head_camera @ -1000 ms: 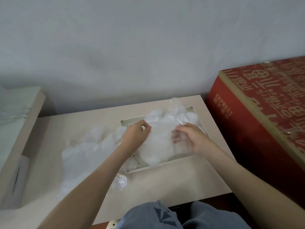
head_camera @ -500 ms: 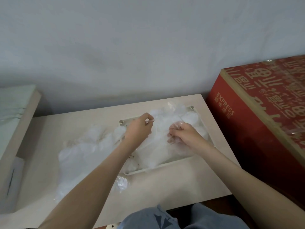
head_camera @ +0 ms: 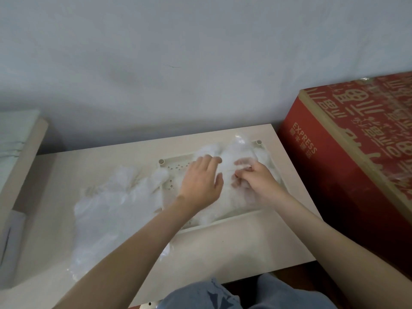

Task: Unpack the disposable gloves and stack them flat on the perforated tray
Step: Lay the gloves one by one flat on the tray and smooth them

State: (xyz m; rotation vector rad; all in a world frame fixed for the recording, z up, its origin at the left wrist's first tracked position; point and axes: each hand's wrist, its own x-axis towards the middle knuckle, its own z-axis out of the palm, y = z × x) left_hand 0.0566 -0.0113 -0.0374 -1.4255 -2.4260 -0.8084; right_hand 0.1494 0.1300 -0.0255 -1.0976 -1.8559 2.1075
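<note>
A cream perforated tray lies on the table's right half. On it sits a stack of clear disposable gloves. My left hand lies flat with straight fingers pressing on that stack. Beside it, my right hand has curled fingers pinching the thin film of the top glove. A loose heap of more clear gloves spreads over the table left of the tray, touching its left edge.
The pale wooden table ends near my knees. A big red cardboard box stands tight against its right side. A white shelf unit rises at the left, and a grey wall runs behind.
My left hand let go of its pinch and flattened onto the glove stack. My right hand stayed in place, still pinching the film.
</note>
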